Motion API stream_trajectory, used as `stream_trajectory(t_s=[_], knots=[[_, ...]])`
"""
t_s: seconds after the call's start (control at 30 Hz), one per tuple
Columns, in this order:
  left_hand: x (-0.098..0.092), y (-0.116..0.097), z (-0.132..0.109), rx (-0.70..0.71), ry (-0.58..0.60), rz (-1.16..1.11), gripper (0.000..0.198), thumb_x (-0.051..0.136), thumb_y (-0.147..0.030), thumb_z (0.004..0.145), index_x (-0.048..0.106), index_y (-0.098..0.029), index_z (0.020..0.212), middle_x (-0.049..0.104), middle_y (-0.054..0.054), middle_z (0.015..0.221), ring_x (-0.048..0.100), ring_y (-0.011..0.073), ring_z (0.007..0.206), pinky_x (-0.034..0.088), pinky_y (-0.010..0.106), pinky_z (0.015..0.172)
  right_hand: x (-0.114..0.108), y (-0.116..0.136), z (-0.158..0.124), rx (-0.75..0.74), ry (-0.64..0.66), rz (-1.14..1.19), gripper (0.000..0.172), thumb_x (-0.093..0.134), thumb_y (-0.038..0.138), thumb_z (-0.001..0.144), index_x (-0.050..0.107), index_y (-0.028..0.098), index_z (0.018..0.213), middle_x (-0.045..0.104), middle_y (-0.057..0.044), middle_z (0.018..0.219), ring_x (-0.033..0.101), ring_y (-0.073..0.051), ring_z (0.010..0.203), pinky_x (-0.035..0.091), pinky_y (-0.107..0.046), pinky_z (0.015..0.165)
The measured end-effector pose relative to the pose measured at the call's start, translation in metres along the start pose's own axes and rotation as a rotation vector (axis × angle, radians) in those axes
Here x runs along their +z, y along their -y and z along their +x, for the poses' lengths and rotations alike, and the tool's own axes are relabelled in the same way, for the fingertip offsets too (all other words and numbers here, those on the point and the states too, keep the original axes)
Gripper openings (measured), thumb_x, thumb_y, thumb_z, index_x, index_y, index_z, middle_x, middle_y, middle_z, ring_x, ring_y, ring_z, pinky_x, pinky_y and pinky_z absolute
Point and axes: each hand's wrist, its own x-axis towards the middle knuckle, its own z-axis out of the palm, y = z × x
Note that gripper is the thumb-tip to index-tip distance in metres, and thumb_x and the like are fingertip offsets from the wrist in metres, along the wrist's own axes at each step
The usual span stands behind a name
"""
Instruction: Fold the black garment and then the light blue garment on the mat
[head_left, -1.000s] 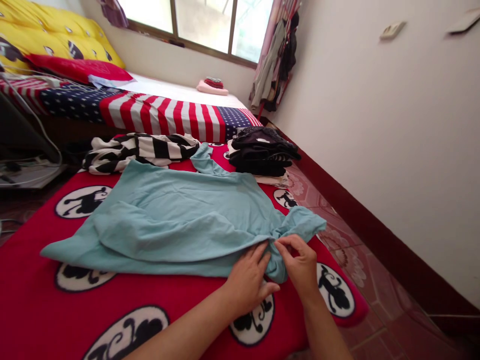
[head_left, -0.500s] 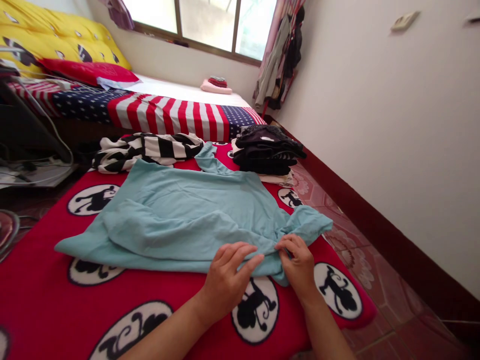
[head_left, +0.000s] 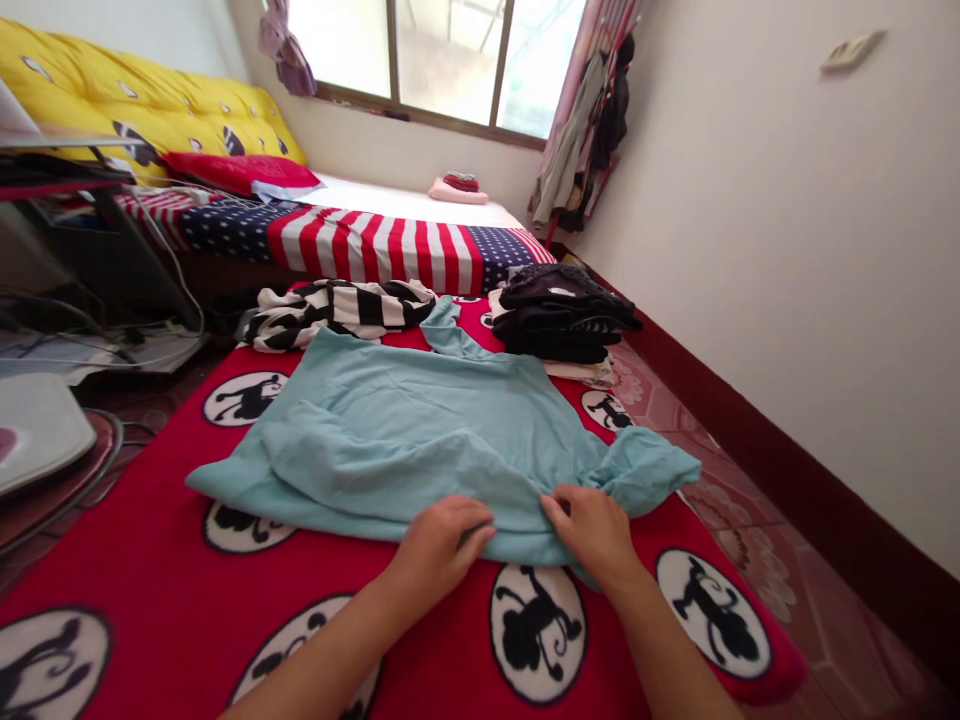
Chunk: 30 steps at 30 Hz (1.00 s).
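A light blue shirt [head_left: 450,390] lies spread across a red blanket, its near side folded over in a wrinkled layer. One sleeve sticks out bunched at the right, and another end points to the back. My right hand [head_left: 596,530] has its thumb and fingers closed on the near folded layer, close to the bunched sleeve. To its left, my left hand [head_left: 442,545] rests at the shirt's near edge, fingers bent and a gap showing between thumb and fingers.
The red blanket [head_left: 435,640] has monkey-like figures in white circles. Behind the shirt are a crumpled black-and-white garment [head_left: 337,315] and a stack of dark folded clothes [head_left: 559,315]. A bed [head_left: 360,245] stands beyond, a white stool [head_left: 41,435] at left, a wall at right.
The view has shifted left, so things appear further right. My left hand's fingers have bent lower onto the shirt's edge. My right hand has moved slightly left along the fold, away from the sleeve.
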Motion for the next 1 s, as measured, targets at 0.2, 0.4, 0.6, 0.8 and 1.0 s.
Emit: stream_trajectory(t_s=[0.2, 0.4, 0.6, 0.8, 1.0], knots=[[-0.021, 0.004, 0.006, -0.125, -0.023, 0.061, 0.021, 0.052, -0.026, 0.087, 0.072, -0.021, 0.086, 0.07, 0.004, 0.085, 0.062, 0.0196, 0.083, 0.046, 0.029, 0.078, 0.004, 0.022, 0.019, -0.021, -0.094, 0.116, 0.029, 0.049, 0.04, 0.087, 0.062, 0.022, 0.067, 0.065, -0.001, 0.062, 0.057, -0.015, 0.059, 0.027, -0.025, 0.053], [-0.017, 0.003, 0.004, -0.125, -0.044, -0.011, 0.017, 0.057, -0.02, 0.083, 0.073, -0.022, 0.087, 0.071, 0.003, 0.087, 0.063, 0.0188, 0.084, 0.046, 0.027, 0.079, 0.02, 0.03, 0.035, 0.113, 0.015, 0.026, 0.024, 0.053, 0.035, 0.081, 0.062, 0.021, 0.062, 0.064, -0.004, 0.059, 0.057, -0.017, 0.057, 0.023, -0.027, 0.052], [-0.042, 0.017, 0.026, -0.105, -0.352, 0.074, 0.019, 0.05, -0.019, 0.087, 0.068, -0.02, 0.093, 0.069, 0.003, 0.09, 0.062, 0.0172, 0.084, 0.046, 0.027, 0.077, 0.024, 0.051, 0.058, -0.058, -0.12, 0.286, 0.02, 0.052, 0.038, 0.083, 0.063, 0.023, 0.075, 0.066, 0.0, 0.073, 0.059, -0.016, 0.067, 0.034, -0.025, 0.059], [-0.063, 0.038, 0.062, -0.334, -0.279, 0.317, 0.026, 0.06, -0.037, 0.082, 0.066, -0.019, 0.1, 0.068, 0.006, 0.09, 0.062, 0.0214, 0.085, 0.045, 0.032, 0.077, 0.058, 0.053, 0.052, -0.193, -0.232, 0.443, 0.013, 0.058, 0.033, 0.079, 0.058, 0.021, 0.075, 0.06, 0.0, 0.076, 0.056, -0.016, 0.072, 0.039, -0.025, 0.067], [-0.047, 0.038, 0.058, -0.246, -0.224, 0.418, 0.008, 0.067, -0.028, 0.075, 0.064, -0.021, 0.077, 0.064, 0.002, 0.085, 0.058, 0.02, 0.085, 0.039, 0.031, 0.077, 0.057, 0.053, 0.044, -0.328, -0.341, 0.555, 0.007, 0.054, 0.014, 0.074, 0.05, 0.021, 0.075, 0.059, -0.001, 0.08, 0.055, -0.016, 0.08, 0.041, -0.027, 0.075]])
